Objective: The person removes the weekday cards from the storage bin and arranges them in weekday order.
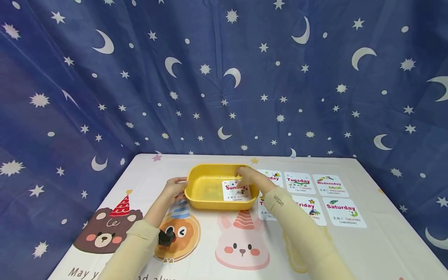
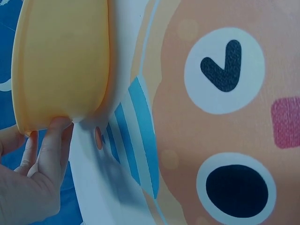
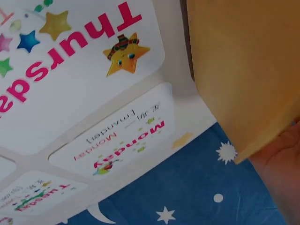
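Note:
A yellow plastic tray [image 1: 206, 205] sits toward the back of the table. My left hand [image 1: 174, 189] grips its left end; the left wrist view shows the fingers [image 2: 51, 145] and thumb at the rim. Within the tray is a white card [image 1: 229, 196] printed "Sunday", face up toward its right side. My right hand [image 1: 250, 177] reaches over the right rim and pinches the card's upper right part between thumb and curled fingers. In the right wrist view the tray wall [image 3: 243, 70] hides the fingertips, and only part of the right hand [image 3: 281, 164] shows.
Right of the tray lie two rows of weekday cards, among them Tuesday [image 1: 299, 183], Wednesday [image 1: 330, 185], Friday [image 1: 308, 210] and Saturday [image 1: 344, 212]. My right forearm partly covers the Monday [image 3: 117, 145] and Thursday [image 3: 56, 84] cards. A starry blue curtain [image 1: 210, 77] hangs behind the table.

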Demonstrator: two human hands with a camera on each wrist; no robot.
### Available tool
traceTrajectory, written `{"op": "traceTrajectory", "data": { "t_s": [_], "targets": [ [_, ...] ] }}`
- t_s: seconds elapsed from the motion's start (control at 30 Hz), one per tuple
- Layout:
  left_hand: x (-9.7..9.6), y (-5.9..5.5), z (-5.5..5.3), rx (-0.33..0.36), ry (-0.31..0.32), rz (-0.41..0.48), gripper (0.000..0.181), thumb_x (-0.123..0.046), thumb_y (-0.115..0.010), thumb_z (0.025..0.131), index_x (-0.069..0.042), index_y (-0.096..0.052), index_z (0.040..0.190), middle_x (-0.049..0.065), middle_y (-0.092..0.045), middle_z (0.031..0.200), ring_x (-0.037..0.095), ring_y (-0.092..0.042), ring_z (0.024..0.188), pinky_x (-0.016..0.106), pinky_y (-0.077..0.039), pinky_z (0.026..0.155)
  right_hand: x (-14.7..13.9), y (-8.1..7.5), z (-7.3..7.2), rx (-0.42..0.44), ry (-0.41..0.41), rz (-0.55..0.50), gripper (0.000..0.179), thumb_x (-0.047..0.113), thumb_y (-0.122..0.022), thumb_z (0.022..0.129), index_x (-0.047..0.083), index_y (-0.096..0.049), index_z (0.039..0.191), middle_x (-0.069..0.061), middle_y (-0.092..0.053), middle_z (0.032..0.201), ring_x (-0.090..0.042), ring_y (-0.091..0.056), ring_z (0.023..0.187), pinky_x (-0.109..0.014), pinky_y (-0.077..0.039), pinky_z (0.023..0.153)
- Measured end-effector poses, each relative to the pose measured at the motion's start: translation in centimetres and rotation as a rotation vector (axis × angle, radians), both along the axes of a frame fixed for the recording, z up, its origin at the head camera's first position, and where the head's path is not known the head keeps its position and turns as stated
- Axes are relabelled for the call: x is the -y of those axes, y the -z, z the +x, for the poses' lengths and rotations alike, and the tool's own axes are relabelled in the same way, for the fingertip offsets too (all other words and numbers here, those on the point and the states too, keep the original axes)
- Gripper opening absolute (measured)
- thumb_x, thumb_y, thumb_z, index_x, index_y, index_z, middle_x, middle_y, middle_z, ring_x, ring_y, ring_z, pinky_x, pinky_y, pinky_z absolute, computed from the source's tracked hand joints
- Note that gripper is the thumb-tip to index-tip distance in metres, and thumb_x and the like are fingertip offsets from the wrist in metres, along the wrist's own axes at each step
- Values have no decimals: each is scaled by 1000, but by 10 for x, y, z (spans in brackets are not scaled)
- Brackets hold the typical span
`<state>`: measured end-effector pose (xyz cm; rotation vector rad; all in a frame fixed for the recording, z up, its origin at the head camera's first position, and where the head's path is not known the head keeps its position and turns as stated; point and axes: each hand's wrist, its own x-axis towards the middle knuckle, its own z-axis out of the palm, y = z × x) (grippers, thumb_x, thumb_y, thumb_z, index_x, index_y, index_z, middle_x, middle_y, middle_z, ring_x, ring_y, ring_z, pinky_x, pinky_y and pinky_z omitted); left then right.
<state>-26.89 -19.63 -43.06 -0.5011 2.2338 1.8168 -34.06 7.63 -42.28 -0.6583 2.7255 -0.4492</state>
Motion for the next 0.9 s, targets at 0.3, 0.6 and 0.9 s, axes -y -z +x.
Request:
{"op": "traceTrajectory", "data": {
  "t_s": [0.3, 0.6, 0.9],
  "targets": [
    [-1, 1, -2, -6, -2, 5, 39, -9, -50, 97, 1, -46, 134, 24, -56, 123, 12, -64, 74, 22, -56, 58, 7, -1, 6, 30, 27, 106, 58, 23, -80, 76, 4, -55, 125, -12, -56, 128, -24, -50, 114, -37, -39, 108],
    [-1, 2, -1, -12, 3, 6, 40, -9, -50, 96, 1, -45, 134, 22, -59, 118, 11, -63, 72, 21, -55, 57, 10, 6, 11, -21, -65, 314, 98, 37, -85, 64, -1, -36, 139, -21, -35, 145, -35, -33, 135, -43, -26, 117],
    [-2, -1, -1, -18, -6, -20, 39, -11, -49, 97, 1, -46, 134, 23, -56, 122, 13, -64, 77, 22, -56, 59, 9, 15, 11, -100, -69, 351, 102, 43, -83, 63, -4, -31, 137, -24, -33, 140, -36, -33, 130, -43, -29, 115]
  ]
}}
